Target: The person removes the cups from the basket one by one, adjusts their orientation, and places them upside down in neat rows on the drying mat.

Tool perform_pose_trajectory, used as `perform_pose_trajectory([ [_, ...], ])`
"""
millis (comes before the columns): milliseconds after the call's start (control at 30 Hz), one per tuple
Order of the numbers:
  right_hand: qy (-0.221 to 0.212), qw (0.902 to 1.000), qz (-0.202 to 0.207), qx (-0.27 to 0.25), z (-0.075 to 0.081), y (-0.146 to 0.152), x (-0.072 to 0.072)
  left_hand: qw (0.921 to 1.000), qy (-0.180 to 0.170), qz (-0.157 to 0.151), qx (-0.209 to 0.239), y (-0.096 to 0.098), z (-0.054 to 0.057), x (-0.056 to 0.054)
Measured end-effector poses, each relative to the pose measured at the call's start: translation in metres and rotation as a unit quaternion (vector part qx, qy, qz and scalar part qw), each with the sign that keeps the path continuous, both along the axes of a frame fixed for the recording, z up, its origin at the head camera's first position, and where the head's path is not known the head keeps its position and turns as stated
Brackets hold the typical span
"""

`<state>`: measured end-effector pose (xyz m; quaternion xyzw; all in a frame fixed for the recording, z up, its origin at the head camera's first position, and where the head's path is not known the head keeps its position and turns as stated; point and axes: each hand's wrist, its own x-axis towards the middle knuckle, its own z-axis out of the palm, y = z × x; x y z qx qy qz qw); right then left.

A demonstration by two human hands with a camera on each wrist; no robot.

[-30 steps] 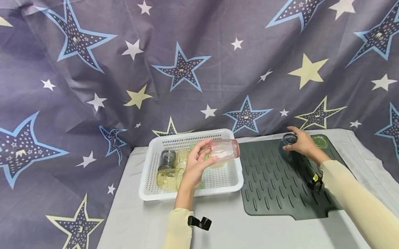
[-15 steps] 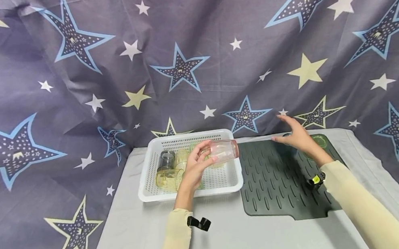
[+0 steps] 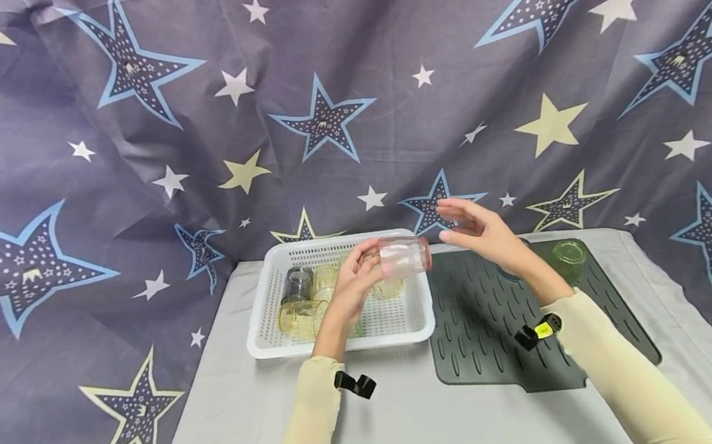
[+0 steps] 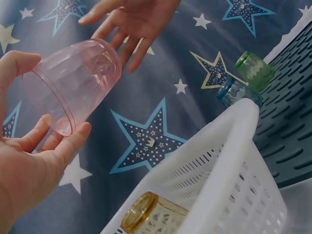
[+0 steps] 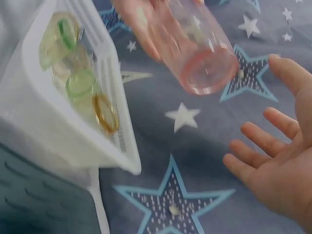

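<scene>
My left hand (image 3: 351, 285) holds a pink drinking glass (image 3: 404, 257) near its rim, thumb on one side and fingers on the other. The glass lies sideways in the air over the right part of the white basket (image 3: 343, 345), its base pointing right. In the left wrist view nothing shows inside the pink glass (image 4: 78, 83). My right hand (image 3: 484, 234) is just right of the glass's base, fingers spread and holding nothing. Seen from the right wrist, my right hand (image 5: 278, 151) has its palm turned toward the glass, with a gap between them.
Inside the basket are several glasses, including a dark grey one (image 3: 298, 284) and a yellow one (image 3: 300, 320) on its side. On the dark ridged mat (image 3: 477, 318) stand a green glass (image 3: 570, 259) and a blue glass (image 4: 237, 92). A starry curtain (image 3: 191, 138) hangs behind.
My right hand has let go of the blue glass on the mat and moved left to beside the pink glass. My left hand has lifted the pink glass slightly.
</scene>
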<state>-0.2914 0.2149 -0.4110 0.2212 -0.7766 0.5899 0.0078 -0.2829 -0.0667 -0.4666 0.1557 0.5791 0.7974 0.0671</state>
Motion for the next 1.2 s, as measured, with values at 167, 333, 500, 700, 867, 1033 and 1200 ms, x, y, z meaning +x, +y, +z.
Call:
perform_pose_trajectory([
  [167, -0.017, 0.9983, 0.046, -0.032, 0.0, -0.016, 0.004, 0.9999, 0.009, -0.011, 0.007, 0.004, 0.007, -0.004],
  [333, -0.02, 0.9946, 0.072, -0.072, -0.003, -0.027, 0.005, 0.9995, 0.025, -0.017, 0.013, 0.007, 0.01, -0.009],
  [500, -0.02, 0.9923, 0.075, -0.097, -0.003, -0.033, 0.007, 0.9996, 0.023, -0.017, 0.008, 0.01, 0.014, -0.013],
  [700, -0.023, 0.9904, 0.07, -0.117, -0.003, -0.036, 0.005, 0.9996, 0.019, -0.022, 0.004, 0.015, 0.021, -0.016],
  [867, -0.03, 0.99, 0.056, -0.126, -0.002, -0.036, 0.005, 0.9995, 0.017, -0.025, 0.007, 0.017, 0.026, -0.017],
  [1033, -0.038, 0.9906, 0.051, -0.122, -0.001, -0.036, 0.006, 0.9993, 0.014, -0.035, 0.005, 0.016, 0.026, -0.019],
  [1200, -0.04, 0.9913, 0.049, -0.115, -0.001, -0.035, 0.008, 0.999, 0.009, -0.042, -0.013, 0.014, 0.025, -0.019],
])
